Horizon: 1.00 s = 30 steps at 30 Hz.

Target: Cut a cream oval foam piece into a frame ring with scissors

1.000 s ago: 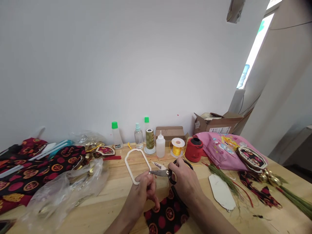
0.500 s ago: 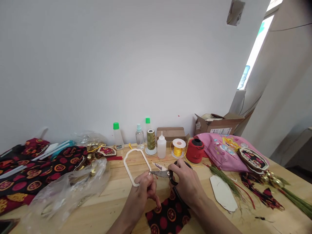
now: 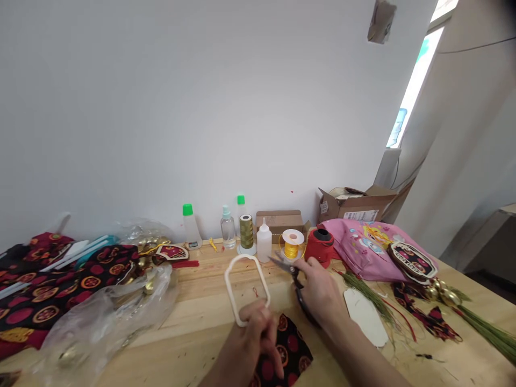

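Observation:
My left hand [image 3: 258, 328] pinches the lower end of a thin cream frame [image 3: 230, 290], an elongated ring with notched corners, tilted above the table. My right hand [image 3: 320, 293] grips black-handled scissors [image 3: 299, 285], their blades pointing left toward the white squeeze bottle [image 3: 264, 244]. The scissors and the frame are apart. Beneath my left hand lies a piece of dark patterned fabric [image 3: 296, 349], partly hidden by that hand. A small red scrap [image 3: 255, 292] shows through the frame's opening.
Along the wall stand green-capped bottles [image 3: 191, 228], an olive thread cone [image 3: 246, 231], a yellow cord spool [image 3: 292, 250] and a red thread cone [image 3: 320, 248]. Patterned fabric [image 3: 100, 274] and a plastic bag [image 3: 108, 317] lie left. A cream panel [image 3: 365, 317] and pink bag [image 3: 363, 250] lie right.
The scissors have moved away from the frame, up and to the right, with my right hand. My left hand has shifted right and lower with the frame, over the fabric.

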Motion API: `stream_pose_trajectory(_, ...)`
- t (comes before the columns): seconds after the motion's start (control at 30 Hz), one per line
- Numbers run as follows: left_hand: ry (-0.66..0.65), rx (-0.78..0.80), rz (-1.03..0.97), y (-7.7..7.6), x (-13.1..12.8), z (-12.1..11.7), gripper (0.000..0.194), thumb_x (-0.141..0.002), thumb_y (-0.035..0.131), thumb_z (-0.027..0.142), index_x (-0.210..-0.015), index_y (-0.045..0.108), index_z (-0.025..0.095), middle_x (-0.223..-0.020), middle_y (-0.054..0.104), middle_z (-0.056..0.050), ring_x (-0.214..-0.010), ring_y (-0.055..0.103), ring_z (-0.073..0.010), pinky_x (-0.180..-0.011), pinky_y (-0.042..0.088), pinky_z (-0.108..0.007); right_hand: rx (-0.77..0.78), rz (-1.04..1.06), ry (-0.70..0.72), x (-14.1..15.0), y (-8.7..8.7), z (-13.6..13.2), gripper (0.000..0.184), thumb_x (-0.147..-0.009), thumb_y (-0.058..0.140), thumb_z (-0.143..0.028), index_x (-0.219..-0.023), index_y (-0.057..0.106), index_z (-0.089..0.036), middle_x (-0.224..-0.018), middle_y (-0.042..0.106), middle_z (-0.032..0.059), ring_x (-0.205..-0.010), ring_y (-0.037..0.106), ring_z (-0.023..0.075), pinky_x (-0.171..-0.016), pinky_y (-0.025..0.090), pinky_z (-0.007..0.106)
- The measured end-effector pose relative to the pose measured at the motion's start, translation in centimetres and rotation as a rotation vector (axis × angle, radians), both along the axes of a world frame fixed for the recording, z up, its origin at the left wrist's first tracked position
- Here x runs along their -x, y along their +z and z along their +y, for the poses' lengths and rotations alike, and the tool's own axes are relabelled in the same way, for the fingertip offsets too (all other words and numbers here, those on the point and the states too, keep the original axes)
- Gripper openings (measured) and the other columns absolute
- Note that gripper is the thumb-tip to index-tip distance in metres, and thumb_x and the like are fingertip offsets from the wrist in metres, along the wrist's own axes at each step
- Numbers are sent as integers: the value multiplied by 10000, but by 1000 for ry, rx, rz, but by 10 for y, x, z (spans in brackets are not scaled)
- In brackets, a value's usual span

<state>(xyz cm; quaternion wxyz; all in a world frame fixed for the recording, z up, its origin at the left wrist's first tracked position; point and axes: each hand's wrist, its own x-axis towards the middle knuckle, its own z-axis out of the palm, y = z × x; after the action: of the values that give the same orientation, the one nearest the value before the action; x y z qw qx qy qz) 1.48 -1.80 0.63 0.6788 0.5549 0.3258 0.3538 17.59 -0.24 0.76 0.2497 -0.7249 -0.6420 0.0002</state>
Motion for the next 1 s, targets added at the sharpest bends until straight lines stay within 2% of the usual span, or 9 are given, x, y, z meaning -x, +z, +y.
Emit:
stream_pose_trajectory(0.13, 120, -33, -90, 3, 7, 9, 320, -789, 341, 348, -508, 345, 194, -431, 242, 94, -326, 313, -59, -354, 433, -231, -106, 12, 159, 9, 1, -5, 212, -616, 495, -83, -769, 534, -224, -753, 453, -10, -623, 443, 106, -491, 244, 190)
stream_pose_trajectory(0.4, 135, -49, -105, 5, 13, 18, 326, -781, 350, 352, -496, 349, 194, -431, 248, 90, -325, 329, -67, -360, 451, -266, -107, -41, 244, 16, 3, -9, 230, -603, 471, -55, -745, 531, -226, -714, 424, -16, -591, 408, 95, -464, 207, 189)
stream_pose_trajectory(0.57, 143, -60, -77, 4, 12, 19, 331, -773, 358, 368, -490, 343, 196, -427, 246, 92, -316, 348, -69, -366, 457, -272, -60, -72, 229, 18, 4, -8, 215, -606, 473, -56, -724, 532, -227, -713, 438, -15, -580, 413, 95, -451, 182, 201)
stream_pose_trajectory(0.73, 70, -18, -61, 3, 10, 13, 327, -781, 350, 370, -505, 341, 196, -420, 240, 95, -320, 293, -57, -364, 457, -260, -13, -72, 102, 13, 2, -5, 211, -617, 465, -73, -737, 545, -227, -724, 465, -2, -579, 440, 110, -455, 193, 209)
stream_pose_trajectory(0.83, 35, 13, -122, 4, 7, 9, 311, -784, 344, 347, -510, 336, 199, -408, 234, 96, -312, 244, -50, -323, 416, -218, -73, 22, 34, 5, -2, -1, 231, -609, 478, -84, -778, 553, -222, -735, 477, 1, -597, 456, 116, -477, 251, 197)
stream_pose_trajectory(1.0, -27, 92, -281, 5, 7, 10, 312, -767, 360, 319, -480, 311, 208, -376, 185, 103, -322, 144, -50, -271, 386, -204, -209, 237, 134, 3, -10, 5, 230, -613, 478, -92, -781, 583, -209, -698, 507, -4, -614, 470, 120, -535, 343, 197)
